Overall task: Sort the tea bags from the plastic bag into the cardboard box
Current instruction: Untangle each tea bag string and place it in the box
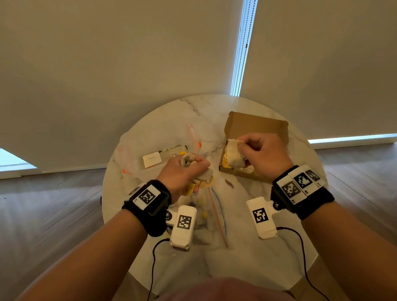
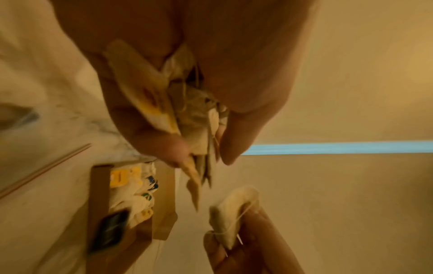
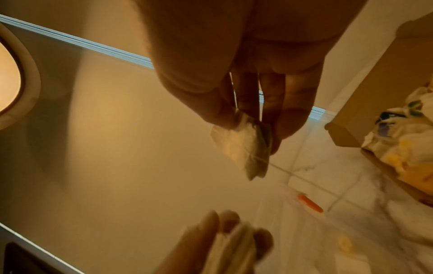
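With the right hand [image 1: 263,152] pinching 1 tea bag [image 1: 233,153] above the cardboard box [image 1: 257,128] and the left hand [image 1: 183,172] clutching a bunch [image 2: 185,111] above the worktop [image 1: 244,258], lower it flat beside those packed, minding its trailing string.

Round marble worktop [image 1: 244,258] before me, on a wood-plank floor [image 1: 38,210]. A white card [image 1: 152,159] lies on its left part. Behind it hang pale roller blinds [image 1: 106,51], their bead chain [image 1: 246,37] in the gap between them; daylight shows below their hems.
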`<state>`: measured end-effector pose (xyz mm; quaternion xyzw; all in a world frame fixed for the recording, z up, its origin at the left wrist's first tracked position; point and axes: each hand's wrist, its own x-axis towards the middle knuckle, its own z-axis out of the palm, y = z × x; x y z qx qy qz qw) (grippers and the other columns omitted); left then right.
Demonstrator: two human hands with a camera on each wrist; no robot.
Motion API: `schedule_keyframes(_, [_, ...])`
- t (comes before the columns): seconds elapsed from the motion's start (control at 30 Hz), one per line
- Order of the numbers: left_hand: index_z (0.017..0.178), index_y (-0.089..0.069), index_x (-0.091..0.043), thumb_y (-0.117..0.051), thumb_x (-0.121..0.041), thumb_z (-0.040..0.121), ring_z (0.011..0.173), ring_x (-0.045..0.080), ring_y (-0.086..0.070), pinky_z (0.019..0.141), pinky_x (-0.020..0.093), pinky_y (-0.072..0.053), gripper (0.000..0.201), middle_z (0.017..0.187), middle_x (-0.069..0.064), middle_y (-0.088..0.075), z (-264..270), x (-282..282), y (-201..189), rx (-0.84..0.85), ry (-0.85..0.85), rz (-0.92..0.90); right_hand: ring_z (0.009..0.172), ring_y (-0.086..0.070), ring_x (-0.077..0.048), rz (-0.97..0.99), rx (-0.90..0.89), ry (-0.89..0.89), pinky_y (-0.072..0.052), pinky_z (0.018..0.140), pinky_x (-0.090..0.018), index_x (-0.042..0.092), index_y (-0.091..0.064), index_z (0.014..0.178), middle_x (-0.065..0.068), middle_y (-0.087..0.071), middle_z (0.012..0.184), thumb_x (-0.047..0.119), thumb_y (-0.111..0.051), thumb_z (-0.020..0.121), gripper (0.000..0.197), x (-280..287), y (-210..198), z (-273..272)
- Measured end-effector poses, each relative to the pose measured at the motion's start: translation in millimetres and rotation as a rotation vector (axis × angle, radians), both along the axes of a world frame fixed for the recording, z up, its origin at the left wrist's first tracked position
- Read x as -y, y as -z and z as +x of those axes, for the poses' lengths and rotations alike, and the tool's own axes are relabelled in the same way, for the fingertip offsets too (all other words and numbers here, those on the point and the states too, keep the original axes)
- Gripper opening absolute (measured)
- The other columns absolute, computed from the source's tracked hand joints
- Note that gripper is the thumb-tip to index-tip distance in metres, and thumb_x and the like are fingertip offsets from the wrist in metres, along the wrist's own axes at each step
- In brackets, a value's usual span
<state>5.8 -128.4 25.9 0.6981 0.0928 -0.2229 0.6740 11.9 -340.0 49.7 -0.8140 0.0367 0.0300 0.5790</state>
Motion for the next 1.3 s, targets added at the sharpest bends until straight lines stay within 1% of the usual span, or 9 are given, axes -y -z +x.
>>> schedule_keyframes(0.13, [0.08, -0.073, -0.015, -0.077, -0.019, 0.084, 0.053, 0.02, -0.06, 0.046, 0.028, -0.048, 0.007, 0.07, 0.003, -0.067, 11.7, 1.9, -10.8, 0.2, 0.069, 0.15, 0.076, -0.065, -0.02, -0.004, -0.035, -0.067, -0.058, 0.066, -0.037, 0.02, -0.07, 0.081, -0.008, -0.071, 0.085, 0.014, -0.062, 0.092, 0.016, -8.1, 7.9, -4.9])
schedule_keyframes(0.27, [0.082, -0.076, -0.02, -0.078, -0.025, 0.083, 0.059, 0.028, -0.064, 0.05, 0.041, -0.054, 0.006, 0.081, 0.011, -0.071, 15.7, 4.7, -16.1, 0.317, 0.149, 0.241, 0.075, -0.066, -0.037, 0.016, -0.036, -0.118, -0.057, 0.065, -0.046, 0.004, -0.072, 0.088, -0.022, -0.069, 0.086, 0.012, -0.061, 0.093, 0.014, -12.5, 12.4, -7.1])
schedule_keyframes(0.5, [0.084, -0.075, -0.013, -0.076, -0.021, 0.086, 0.055, 0.023, -0.062, 0.045, 0.031, -0.051, 0.009, 0.077, 0.009, -0.07, 17.9, 8.5, -17.7, 0.358, 0.179, 0.274, 0.086, -0.067, -0.04, 0.123, -0.045, -0.126, -0.059, 0.072, -0.049, 0.008, -0.071, 0.092, -0.021, -0.07, 0.093, 0.011, -0.061, 0.093, 0.011, -13.4, 15.8, -8.0])
schedule_keyframes(0.63, [0.08, -0.075, -0.016, -0.075, -0.02, 0.086, 0.05, 0.021, -0.06, 0.043, 0.028, -0.048, 0.008, 0.071, 0.007, -0.069, 21.5, 7.9, -24.5, 0.388, 0.17, 0.282, 0.102, -0.068, -0.024, 0.179, -0.012, -0.207, -0.055, 0.09, -0.039, 0.007, -0.064, 0.116, -0.01, -0.071, 0.108, 0.008, -0.066, 0.089, 0.028, -11.0, 27.8, -7.7])
schedule_keyframes(0.73, [0.079, -0.072, -0.022, -0.072, -0.019, 0.089, 0.05, 0.023, -0.059, 0.043, 0.029, -0.049, 0.011, 0.069, 0.005, -0.067, 26.2, 6.3, -30.7, 0.412, 0.192, 0.291, 0.114, -0.062, -0.015, 0.092, -0.076, -0.298, -0.05, 0.1, -0.039, 0.021, -0.064, 0.114, 0.002, -0.068, 0.114, 0.01, -0.074, 0.082, 0.035, -15.1, 47.0, -9.9])
schedule_keyframes(0.83, [0.08, -0.07, -0.019, -0.069, -0.015, 0.091, 0.049, 0.018, -0.059, 0.042, 0.027, -0.048, 0.012, 0.07, 0.005, -0.065, 28.5, 5.7, -35.4, 0.422, 0.214, 0.292, 0.11, -0.062, -0.008, 0.036, -0.099, -0.294, -0.051, 0.098, -0.035, 0.029, -0.069, 0.1, 0.011, -0.07, 0.107, 0.017, -0.075, 0.082, 0.022, -19.9, 59.4, -15.3])
schedule_keyframes(1.0, [0.081, -0.07, -0.015, -0.068, -0.012, 0.091, 0.049, 0.022, -0.056, 0.041, 0.028, -0.048, 0.011, 0.07, 0.006, -0.063, 29.4, 3.7, -37.4, 0.431, 0.231, 0.29, 0.084, -0.067, 0.002, 0.035, -0.039, -0.29, -0.05, 0.077, -0.011, 0.008, -0.076, 0.093, 0.002, -0.074, 0.092, 0.01, -0.069, 0.087, 0.01, -28.2, 61.1, -20.4])
schedule_keyframes(1.13, [0.078, -0.068, -0.018, -0.066, -0.01, 0.092, 0.047, 0.015, -0.055, 0.041, 0.026, -0.047, 0.016, 0.068, -0.001, -0.061, 28.3, 3.8, -40.3, 0.437, 0.274, 0.303, 0.078, -0.067, -0.009, -0.006, -0.063, -0.318, -0.053, 0.07, -0.016, 0.007, -0.076, 0.095, -0.006, -0.074, 0.09, 0.008, -0.065, 0.089, 0.012, -27.6, 65.8, -22.7])
schedule_keyframes(1.3, [0.079, -0.068, -0.016, -0.065, -0.008, 0.093, 0.047, 0.018, -0.053, 0.041, 0.025, -0.046, 0.016, 0.069, 0.002, -0.06, 28.7, 4.4, -44.7, 0.461, 0.287, 0.307, 0.092, -0.069, -0.022, 0.093, -0.181, -0.39, -0.058, 0.08, -0.028, 0.013, -0.067, 0.102, -0.009, -0.072, 0.097, -0.005, -0.06, 0.089, 0.023, -25.6, 68.2, -30.2])
